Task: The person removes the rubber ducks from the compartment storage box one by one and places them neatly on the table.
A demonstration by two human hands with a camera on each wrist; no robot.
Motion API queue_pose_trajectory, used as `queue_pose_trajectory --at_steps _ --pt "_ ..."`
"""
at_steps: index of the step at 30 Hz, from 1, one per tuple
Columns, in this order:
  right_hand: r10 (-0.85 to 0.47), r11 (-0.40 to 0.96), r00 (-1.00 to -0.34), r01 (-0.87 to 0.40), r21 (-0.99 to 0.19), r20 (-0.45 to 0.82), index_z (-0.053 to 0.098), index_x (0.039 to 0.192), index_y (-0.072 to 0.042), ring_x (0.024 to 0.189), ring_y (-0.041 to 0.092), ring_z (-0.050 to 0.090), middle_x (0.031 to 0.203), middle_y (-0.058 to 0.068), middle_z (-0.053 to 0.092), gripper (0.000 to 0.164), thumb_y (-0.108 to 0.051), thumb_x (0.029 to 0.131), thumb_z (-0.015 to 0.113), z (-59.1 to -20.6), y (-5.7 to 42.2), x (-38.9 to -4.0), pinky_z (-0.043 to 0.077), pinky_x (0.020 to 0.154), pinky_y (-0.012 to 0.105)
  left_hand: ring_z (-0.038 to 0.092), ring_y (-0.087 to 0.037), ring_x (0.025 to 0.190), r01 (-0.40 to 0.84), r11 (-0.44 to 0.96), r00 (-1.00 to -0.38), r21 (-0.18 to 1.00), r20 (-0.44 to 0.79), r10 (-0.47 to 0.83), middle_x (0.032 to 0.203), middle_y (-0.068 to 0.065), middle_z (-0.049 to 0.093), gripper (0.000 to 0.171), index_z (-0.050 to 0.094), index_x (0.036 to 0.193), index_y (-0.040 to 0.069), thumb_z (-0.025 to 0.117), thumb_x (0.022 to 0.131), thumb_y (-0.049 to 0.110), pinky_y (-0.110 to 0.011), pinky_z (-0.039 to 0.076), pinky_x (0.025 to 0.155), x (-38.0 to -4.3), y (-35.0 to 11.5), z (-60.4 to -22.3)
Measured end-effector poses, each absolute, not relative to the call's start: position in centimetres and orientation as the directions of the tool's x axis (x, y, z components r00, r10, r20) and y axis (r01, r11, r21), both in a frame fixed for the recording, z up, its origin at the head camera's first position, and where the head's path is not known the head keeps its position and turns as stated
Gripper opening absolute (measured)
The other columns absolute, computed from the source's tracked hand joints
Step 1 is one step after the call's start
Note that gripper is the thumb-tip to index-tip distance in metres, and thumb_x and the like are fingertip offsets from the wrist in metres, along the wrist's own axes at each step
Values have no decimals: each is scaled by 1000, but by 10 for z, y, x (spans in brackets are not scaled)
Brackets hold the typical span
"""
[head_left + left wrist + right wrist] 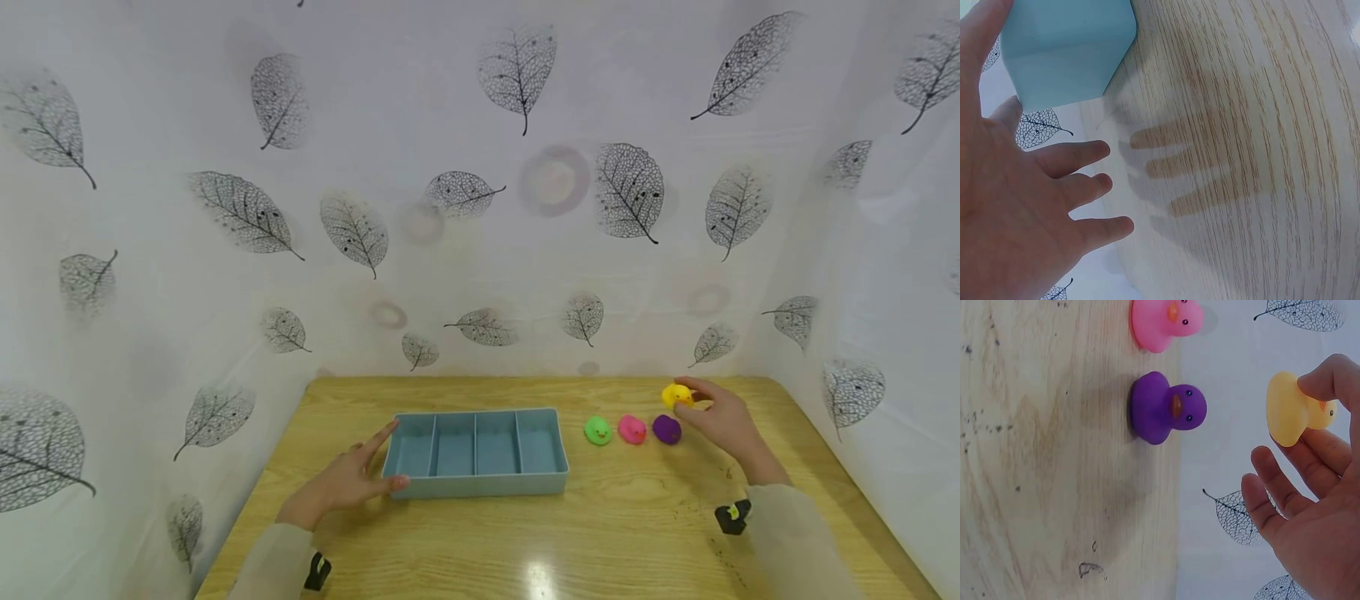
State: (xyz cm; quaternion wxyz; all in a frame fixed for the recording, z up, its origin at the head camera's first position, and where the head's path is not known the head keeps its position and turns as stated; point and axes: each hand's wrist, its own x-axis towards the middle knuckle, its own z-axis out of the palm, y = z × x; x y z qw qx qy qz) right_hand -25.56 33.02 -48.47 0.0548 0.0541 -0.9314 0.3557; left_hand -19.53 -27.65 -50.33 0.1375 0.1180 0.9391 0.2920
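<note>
My right hand (723,423) pinches a yellow rubber duck (677,396) between thumb and fingers, held above the table. In the right wrist view the yellow duck (1286,409) is off the surface. Near it on the table, a purple rubber duck (667,429), a pink one (632,430) and a green one (597,431) sit in a row. My left hand (345,479) is spread at the left end of a blue-grey tray (480,486), its thumb and index finger touching the end's front and back corners. The tray's several compartments hold nothing.
The wooden table (480,542) bears dark marks at its right side. A white leaf-printed curtain (450,275) stands behind the table and along both sides. The row of ducks lies just right of the tray.
</note>
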Motion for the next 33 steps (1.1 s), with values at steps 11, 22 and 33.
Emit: queue_pose_trajectory --at_steps 11,22,33 --pt "-29 761 -995 -85 -643 97 54 148 5 118 49 58 136 36 61 58 -28 101 66 -498 352 -255 49 76 32 35 -69 144 144 804 -936 576 -186 300 161 -34 42 102 14 171 29 73 94 60 -80 40 107 -195 -277 -504" --pt "-36 773 -995 -86 -629 92 57 144 9 113 50 63 138 38 60 55 -24 101 68 -511 369 -256 51 78 32 33 -69 145 142 802 -935 580 -189 301 165 -28 39 102 14 171 30 72 94 60 -81 39 107 -196 -279 -506" --pt "-59 778 -998 -58 -626 19 55 145 10 114 51 64 136 39 61 57 -23 101 68 -525 381 -257 53 79 33 29 -70 145 139 798 -933 587 -192 304 166 -28 37 102 13 171 28 72 94 61 -82 36 109 -196 -277 -504"
